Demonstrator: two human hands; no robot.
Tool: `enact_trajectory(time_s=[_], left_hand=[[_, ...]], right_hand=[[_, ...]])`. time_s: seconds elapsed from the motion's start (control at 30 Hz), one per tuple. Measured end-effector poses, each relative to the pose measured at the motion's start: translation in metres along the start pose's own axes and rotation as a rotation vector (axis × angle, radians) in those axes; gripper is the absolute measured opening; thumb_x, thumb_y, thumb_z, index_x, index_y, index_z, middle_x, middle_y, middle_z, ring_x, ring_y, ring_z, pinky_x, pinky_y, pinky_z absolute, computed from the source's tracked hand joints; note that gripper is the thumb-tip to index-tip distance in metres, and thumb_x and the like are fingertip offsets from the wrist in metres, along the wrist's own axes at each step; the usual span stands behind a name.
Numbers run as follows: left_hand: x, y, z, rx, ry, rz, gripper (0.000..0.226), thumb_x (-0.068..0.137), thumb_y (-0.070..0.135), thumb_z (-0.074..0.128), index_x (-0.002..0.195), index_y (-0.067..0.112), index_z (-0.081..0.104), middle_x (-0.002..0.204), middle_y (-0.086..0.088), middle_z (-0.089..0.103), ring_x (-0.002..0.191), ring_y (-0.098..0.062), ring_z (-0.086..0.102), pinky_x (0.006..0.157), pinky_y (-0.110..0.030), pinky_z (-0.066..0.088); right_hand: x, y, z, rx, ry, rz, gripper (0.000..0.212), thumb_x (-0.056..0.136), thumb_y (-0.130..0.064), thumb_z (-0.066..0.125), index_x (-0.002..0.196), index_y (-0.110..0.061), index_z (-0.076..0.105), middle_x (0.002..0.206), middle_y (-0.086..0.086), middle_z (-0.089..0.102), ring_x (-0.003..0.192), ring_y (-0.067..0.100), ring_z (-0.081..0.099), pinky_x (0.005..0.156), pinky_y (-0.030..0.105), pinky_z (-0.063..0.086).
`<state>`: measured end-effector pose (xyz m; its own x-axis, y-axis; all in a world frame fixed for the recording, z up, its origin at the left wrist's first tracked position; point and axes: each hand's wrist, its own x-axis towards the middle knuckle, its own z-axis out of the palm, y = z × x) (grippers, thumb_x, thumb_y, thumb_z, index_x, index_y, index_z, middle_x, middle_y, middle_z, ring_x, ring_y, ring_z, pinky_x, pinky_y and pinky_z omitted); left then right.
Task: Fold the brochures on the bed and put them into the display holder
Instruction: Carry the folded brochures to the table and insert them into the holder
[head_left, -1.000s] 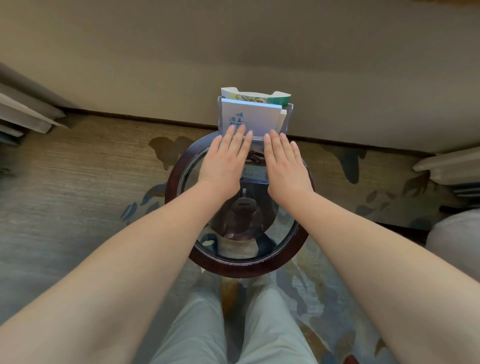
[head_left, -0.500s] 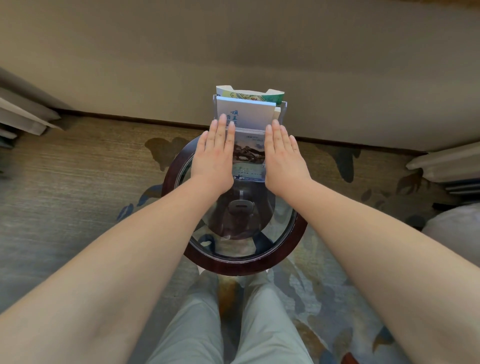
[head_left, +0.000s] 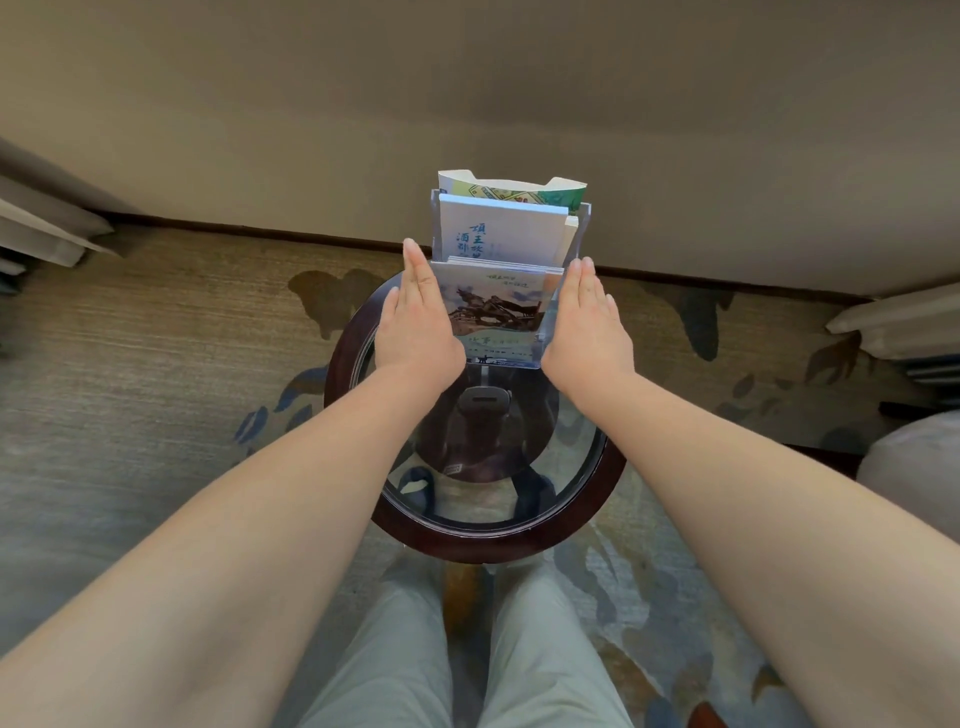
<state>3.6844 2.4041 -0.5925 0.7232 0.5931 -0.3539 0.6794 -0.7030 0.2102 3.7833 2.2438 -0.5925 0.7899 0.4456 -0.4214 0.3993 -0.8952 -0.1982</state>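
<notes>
Hands first, in the head view: your left hand (head_left: 415, 325) lies flat, fingers straight and together, against the left side of the clear acrylic tiered display holder (head_left: 582, 234), and your right hand (head_left: 584, 322) mirrors it at the holder's right side. Neither hand is closed around anything; whether the palms actually touch the acrylic, you cannot tell.

Inside the holder you see three folded brochures. The front tier carries the brochure with a painted landscape cover (head_left: 496, 306). Behind and above it stands the white brochure with blue characters (head_left: 501, 234). Behind that rises the green-patterned brochure with a notched top edge (head_left: 511, 189).

The holder stands at the far edge of the round glass-topped side table with a dark wooden rim (head_left: 483, 540), close to the beige wall (head_left: 467, 93) behind it. Below the holder, nearer you, your light grey trouser legs (head_left: 395, 665) show under the table's near rim.
</notes>
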Motion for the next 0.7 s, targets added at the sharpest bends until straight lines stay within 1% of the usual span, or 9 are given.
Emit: enact_trajectory(time_s=[0.07, 0.13, 0.17, 0.27, 0.37, 0.4, 0.53, 0.63, 0.7], left_hand=[[0.005, -0.004, 0.002, -0.027, -0.042, -0.041, 0.131, 0.084, 0.030, 0.082, 0.155, 0.018, -0.027, 0.170, -0.006, 0.016, 0.153, -0.027, 0.027, 0.120, -0.045, 0.038], [0.010, -0.008, 0.005, 0.012, -0.121, 0.000, 0.125, 0.085, 0.027, 0.081, 0.159, 0.017, -0.021, 0.171, -0.005, 0.013, 0.154, -0.027, 0.024, 0.121, -0.044, 0.035], [0.012, -0.009, 0.007, 0.025, -0.153, 0.028, 0.123, 0.086, 0.026, 0.079, 0.160, 0.016, -0.018, 0.171, -0.005, 0.013, 0.154, -0.027, 0.024, 0.122, -0.044, 0.034], [0.020, -0.008, 0.010, -0.012, -0.176, 0.041, 0.116, 0.088, 0.025, 0.075, 0.161, 0.016, -0.015, 0.171, -0.006, 0.013, 0.154, -0.028, 0.024, 0.121, -0.046, 0.035], [0.029, -0.010, 0.007, -0.010, -0.148, 0.046, 0.113, 0.089, 0.026, 0.075, 0.162, 0.017, -0.012, 0.170, -0.006, 0.016, 0.153, -0.028, 0.027, 0.119, -0.047, 0.038], [0.032, -0.012, 0.006, -0.010, -0.145, 0.048, 0.113, 0.089, 0.026, 0.075, 0.162, 0.017, -0.011, 0.169, -0.006, 0.019, 0.152, -0.028, 0.029, 0.118, -0.047, 0.040], [0.037, -0.017, -0.002, -0.020, -0.150, 0.017, 0.113, 0.088, 0.025, 0.075, 0.162, 0.020, -0.010, 0.166, -0.005, 0.025, 0.150, -0.029, 0.034, 0.114, -0.048, 0.045], [0.035, -0.020, -0.003, -0.021, -0.184, 0.014, 0.115, 0.087, 0.025, 0.075, 0.162, 0.021, -0.012, 0.166, -0.005, 0.026, 0.148, -0.031, 0.036, 0.111, -0.050, 0.048], [0.033, -0.021, -0.004, -0.020, -0.185, 0.014, 0.118, 0.085, 0.027, 0.076, 0.162, 0.022, -0.014, 0.164, -0.005, 0.030, 0.145, -0.031, 0.041, 0.104, -0.050, 0.054]], right_hand=[[0.004, -0.002, 0.000, 0.060, -0.012, 0.015, 0.117, 0.085, -0.019, 0.083, 0.165, -0.017, -0.002, 0.174, 0.004, -0.001, 0.160, 0.025, 0.010, 0.125, 0.046, 0.024], [0.006, -0.002, 0.000, 0.098, -0.035, 0.017, 0.118, 0.084, -0.017, 0.082, 0.165, -0.020, -0.003, 0.174, 0.001, 0.000, 0.159, 0.026, 0.016, 0.117, 0.049, 0.039], [0.007, -0.002, 0.000, 0.096, -0.032, 0.014, 0.118, 0.084, -0.018, 0.083, 0.165, -0.020, -0.003, 0.174, 0.001, 0.001, 0.158, 0.026, 0.019, 0.115, 0.049, 0.042], [0.010, 0.003, 0.000, 0.030, 0.028, -0.027, 0.118, 0.083, -0.023, 0.085, 0.165, -0.017, 0.001, 0.174, 0.004, 0.008, 0.158, 0.024, 0.018, 0.121, 0.044, 0.031], [0.014, 0.007, 0.003, -0.021, 0.051, -0.072, 0.115, 0.084, -0.021, 0.083, 0.165, -0.015, 0.001, 0.174, 0.006, 0.008, 0.159, 0.023, 0.014, 0.122, 0.040, 0.023], [0.015, 0.007, 0.004, -0.031, 0.051, -0.085, 0.115, 0.085, -0.020, 0.082, 0.165, -0.015, 0.001, 0.174, 0.005, 0.007, 0.160, 0.022, 0.012, 0.122, 0.039, 0.024], [0.020, -0.002, 0.003, -0.021, 0.036, -0.094, 0.116, 0.084, -0.019, 0.082, 0.165, -0.017, -0.001, 0.174, 0.002, 0.002, 0.159, 0.019, 0.012, 0.115, 0.041, 0.041], [0.021, -0.007, 0.003, -0.017, 0.044, -0.084, 0.118, 0.083, -0.021, 0.084, 0.165, -0.014, 0.000, 0.174, 0.005, 0.005, 0.159, 0.020, 0.016, 0.117, 0.040, 0.038], [0.020, -0.008, 0.005, -0.007, 0.050, -0.084, 0.117, 0.084, -0.023, 0.084, 0.165, -0.012, 0.000, 0.174, 0.007, 0.006, 0.159, 0.021, 0.016, 0.120, 0.039, 0.034]])
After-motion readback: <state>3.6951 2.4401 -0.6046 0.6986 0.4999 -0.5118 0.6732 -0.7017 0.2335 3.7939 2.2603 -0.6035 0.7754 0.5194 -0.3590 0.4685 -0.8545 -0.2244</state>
